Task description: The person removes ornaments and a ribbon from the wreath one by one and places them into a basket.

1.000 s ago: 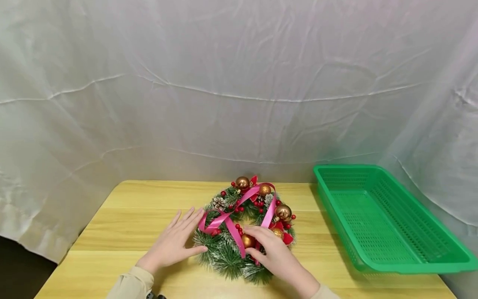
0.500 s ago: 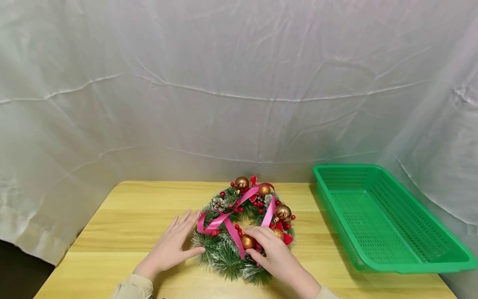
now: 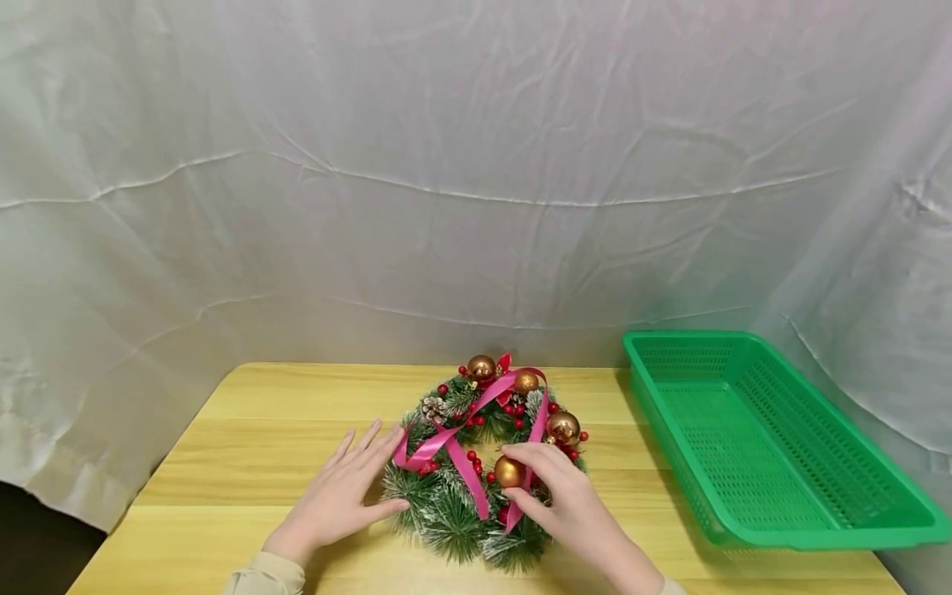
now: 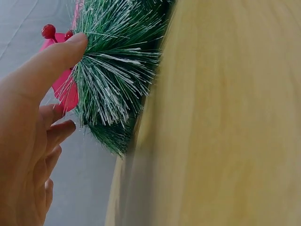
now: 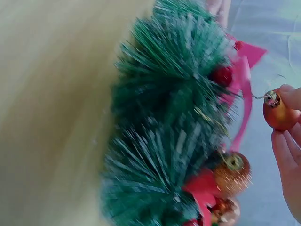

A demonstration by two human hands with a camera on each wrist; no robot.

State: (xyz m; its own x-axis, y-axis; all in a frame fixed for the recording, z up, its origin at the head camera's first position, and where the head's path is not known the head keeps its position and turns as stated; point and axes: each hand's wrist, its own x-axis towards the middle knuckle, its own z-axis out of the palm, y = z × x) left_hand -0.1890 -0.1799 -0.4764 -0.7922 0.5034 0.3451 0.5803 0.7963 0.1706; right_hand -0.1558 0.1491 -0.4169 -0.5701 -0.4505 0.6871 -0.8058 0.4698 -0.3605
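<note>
Probably light, slick and brittle, the gold ball [image 3: 509, 472] suits the right hand [image 3: 568, 502] pinching its sides gently, while the left hand [image 3: 342, 489] lays extended fingers against the wreath [image 3: 452, 519].

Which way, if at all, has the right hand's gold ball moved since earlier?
Yes: in the head view, the gold ball moved right, toward the green basket.

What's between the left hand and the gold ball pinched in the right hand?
Between left hand and gold ball: mostly the wreath's green needles, pink ribbon and red berries, as the head view shows.
</note>
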